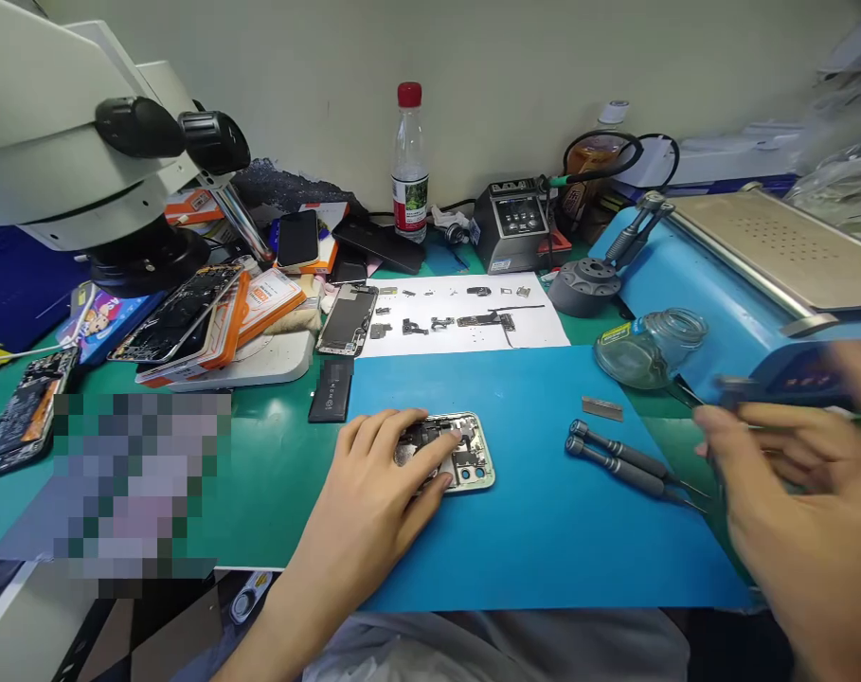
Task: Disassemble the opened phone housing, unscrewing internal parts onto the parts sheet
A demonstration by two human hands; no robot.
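An opened phone body (465,455) with bare internals lies on the blue mat (529,530). My left hand (380,483) lies flat over its left part, fingers spread, pressing it down. My right hand (799,502) is at the right edge, blurred by motion, with fingers curled near thin tweezers (686,393); I cannot tell whether it grips them. Two dark screwdrivers (629,464) lie on the mat just left of it. A small metal blade (601,408) lies above them.
A white sheet (465,313) holds several small phone parts. A black battery (331,388), a glass jar (650,346), a microscope (81,142), a stack of phones (188,322), a water bottle (410,166), a soldering station (515,223) and a blue heating machine (757,275) ring the mat.
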